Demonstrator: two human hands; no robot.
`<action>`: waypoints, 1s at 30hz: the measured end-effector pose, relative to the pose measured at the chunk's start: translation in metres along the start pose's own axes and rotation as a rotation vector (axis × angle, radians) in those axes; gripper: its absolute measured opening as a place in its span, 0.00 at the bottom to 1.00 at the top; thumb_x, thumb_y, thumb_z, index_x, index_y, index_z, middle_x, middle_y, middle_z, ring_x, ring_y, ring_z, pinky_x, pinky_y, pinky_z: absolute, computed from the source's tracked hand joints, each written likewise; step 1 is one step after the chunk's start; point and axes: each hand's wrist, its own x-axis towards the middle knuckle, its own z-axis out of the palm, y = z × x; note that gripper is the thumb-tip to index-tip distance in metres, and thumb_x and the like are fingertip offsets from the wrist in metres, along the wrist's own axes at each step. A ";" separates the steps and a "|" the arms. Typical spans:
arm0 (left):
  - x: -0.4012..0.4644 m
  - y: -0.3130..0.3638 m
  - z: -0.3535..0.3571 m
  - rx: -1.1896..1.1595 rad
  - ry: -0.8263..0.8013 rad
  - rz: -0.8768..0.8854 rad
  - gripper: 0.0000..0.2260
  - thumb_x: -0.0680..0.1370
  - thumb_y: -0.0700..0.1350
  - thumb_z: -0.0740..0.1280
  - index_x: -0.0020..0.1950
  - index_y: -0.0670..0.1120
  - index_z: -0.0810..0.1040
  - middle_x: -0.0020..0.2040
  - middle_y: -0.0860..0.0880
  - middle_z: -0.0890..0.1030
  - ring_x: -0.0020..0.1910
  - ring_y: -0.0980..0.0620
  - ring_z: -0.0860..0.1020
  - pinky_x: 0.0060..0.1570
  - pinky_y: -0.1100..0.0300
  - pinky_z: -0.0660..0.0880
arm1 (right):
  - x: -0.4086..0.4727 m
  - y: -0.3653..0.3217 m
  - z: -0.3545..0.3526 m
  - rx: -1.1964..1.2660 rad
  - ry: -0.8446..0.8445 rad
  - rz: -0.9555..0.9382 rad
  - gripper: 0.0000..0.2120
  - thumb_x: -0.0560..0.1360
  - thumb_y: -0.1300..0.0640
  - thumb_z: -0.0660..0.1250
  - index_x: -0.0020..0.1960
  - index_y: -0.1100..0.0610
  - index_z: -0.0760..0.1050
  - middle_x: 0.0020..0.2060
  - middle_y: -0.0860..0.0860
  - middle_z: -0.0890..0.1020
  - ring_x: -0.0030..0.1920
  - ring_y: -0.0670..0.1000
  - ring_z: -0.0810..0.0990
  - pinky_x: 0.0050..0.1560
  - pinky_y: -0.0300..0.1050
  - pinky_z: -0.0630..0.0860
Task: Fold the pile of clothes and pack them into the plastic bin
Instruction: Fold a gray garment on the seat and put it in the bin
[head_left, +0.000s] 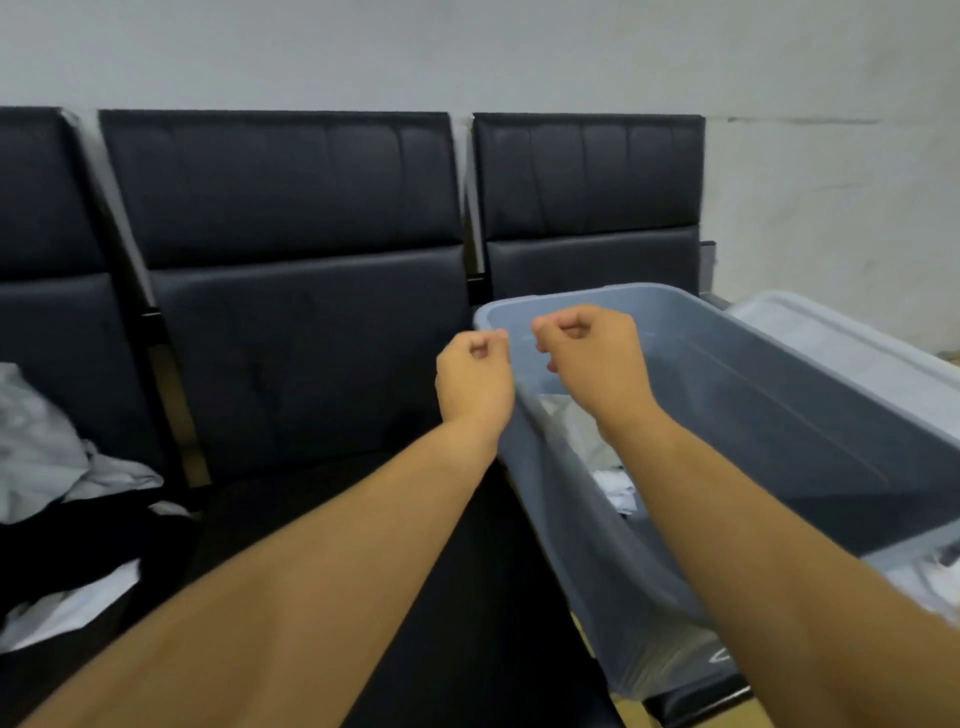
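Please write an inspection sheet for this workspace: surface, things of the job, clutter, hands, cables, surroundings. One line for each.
Surface: row of black padded leather-look seats; the middle seat in front of the person is bare.
Job's things: translucent blue-grey plastic bin on the right seat, with white folded clothes at its bottom; pile of unfolded white and black clothes on the left seat.
Clutter: pale translucent plastic lid or second bin behind the bin, partly out of view.
Hands: left hand and right hand raised near the bin's near corner, fingers curled, holding nothing visible.
Cables: nothing seen.
Surroundings: plain light grey wall behind the seats.
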 end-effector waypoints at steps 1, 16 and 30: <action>-0.003 -0.006 -0.016 -0.008 0.010 -0.004 0.06 0.82 0.49 0.65 0.52 0.49 0.81 0.45 0.51 0.82 0.43 0.53 0.79 0.42 0.58 0.78 | -0.014 -0.005 0.011 0.036 -0.015 -0.008 0.07 0.78 0.54 0.70 0.42 0.55 0.82 0.37 0.48 0.84 0.41 0.49 0.83 0.47 0.48 0.81; 0.036 -0.108 -0.343 0.303 0.370 -0.104 0.07 0.82 0.51 0.64 0.52 0.49 0.79 0.44 0.53 0.81 0.44 0.53 0.80 0.40 0.59 0.75 | -0.154 -0.036 0.274 0.096 -0.541 0.072 0.06 0.82 0.52 0.65 0.50 0.47 0.81 0.41 0.47 0.84 0.41 0.47 0.82 0.45 0.41 0.76; 0.125 -0.163 -0.506 1.096 0.582 -0.022 0.25 0.72 0.60 0.74 0.59 0.45 0.73 0.58 0.45 0.73 0.57 0.44 0.73 0.50 0.51 0.74 | -0.180 -0.049 0.374 -0.117 -0.711 0.013 0.08 0.81 0.51 0.65 0.49 0.48 0.83 0.38 0.45 0.85 0.38 0.47 0.83 0.44 0.43 0.80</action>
